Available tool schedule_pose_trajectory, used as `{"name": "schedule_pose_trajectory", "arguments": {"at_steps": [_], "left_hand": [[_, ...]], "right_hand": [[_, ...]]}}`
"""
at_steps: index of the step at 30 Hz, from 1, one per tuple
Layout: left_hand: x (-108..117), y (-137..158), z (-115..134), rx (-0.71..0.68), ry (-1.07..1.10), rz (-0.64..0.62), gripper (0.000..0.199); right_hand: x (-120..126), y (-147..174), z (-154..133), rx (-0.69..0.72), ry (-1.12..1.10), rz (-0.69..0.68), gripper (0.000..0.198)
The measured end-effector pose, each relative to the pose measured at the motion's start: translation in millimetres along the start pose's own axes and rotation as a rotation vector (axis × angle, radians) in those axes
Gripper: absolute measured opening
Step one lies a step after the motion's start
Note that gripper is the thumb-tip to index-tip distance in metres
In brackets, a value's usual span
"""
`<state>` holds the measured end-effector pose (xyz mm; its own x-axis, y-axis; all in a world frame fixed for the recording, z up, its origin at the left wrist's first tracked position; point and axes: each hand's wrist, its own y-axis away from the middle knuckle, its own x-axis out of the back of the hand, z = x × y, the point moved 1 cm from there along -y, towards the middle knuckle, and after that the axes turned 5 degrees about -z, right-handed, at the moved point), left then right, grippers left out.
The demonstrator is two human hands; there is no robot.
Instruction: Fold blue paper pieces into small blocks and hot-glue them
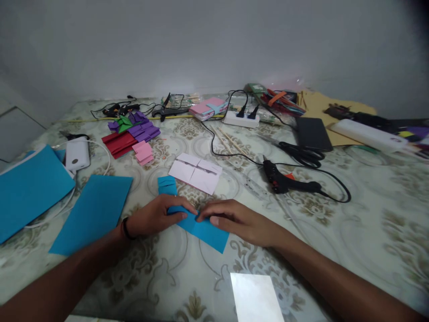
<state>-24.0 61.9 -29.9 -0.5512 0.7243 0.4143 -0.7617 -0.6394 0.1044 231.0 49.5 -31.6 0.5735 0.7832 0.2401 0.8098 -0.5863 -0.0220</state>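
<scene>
Glue gun (276, 179), black, lying near scissors (300, 152); white strip (231, 118), two plugs (240, 112) seated, toward the wall (214, 44).

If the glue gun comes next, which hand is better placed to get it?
Probably the right hand: it's nearer the glue gun than the left hand is. Both hands touch the blue strip.

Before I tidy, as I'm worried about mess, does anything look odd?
Nothing looks spilled. Slightly odd: the glue gun lies on its side on the patterned tabletop, rather than upright on a stand.
</scene>
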Motion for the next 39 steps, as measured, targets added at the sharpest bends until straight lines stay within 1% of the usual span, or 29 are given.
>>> {"name": "schedule_pose_trajectory", "arguments": {"at_steps": [4,9,14,21,31,39], "left_hand": [[-0.9,-1.4,4.2,0.018,0.000,0.000,0.022],[0.0,0.0,0.0,0.061,0.010,0.025,0.021],[-0.4,1.8,-4.6,0.045,-0.008,0.034,0.026],[-1.1,0.7,-1.5,0.074,-0.026,0.051,0.023],[-0.9,0.9,-4.1,0.060,-0.029,0.037,0.025],[-1.5,1.0,-3.9,0.071,-0.043,0.060,0.028]], "right_hand": [[-0.8,-1.2,1.7,0.010,0.009,0.008,0.040],[-0.6,-1.1,3.8,-0.005,-0.013,0.015,0.042],[-1.2,-0.4,2.4,0.036,-0.028,0.027,0.035],[-0.6,0.7,2.7,0.048,-0.043,0.018,0.032],[0.0,0.7,0.4,0.035,-0.071,0.018,0.035],[0.7,0.6,1.6,0.037,-0.076,0.010,0.036]]}}
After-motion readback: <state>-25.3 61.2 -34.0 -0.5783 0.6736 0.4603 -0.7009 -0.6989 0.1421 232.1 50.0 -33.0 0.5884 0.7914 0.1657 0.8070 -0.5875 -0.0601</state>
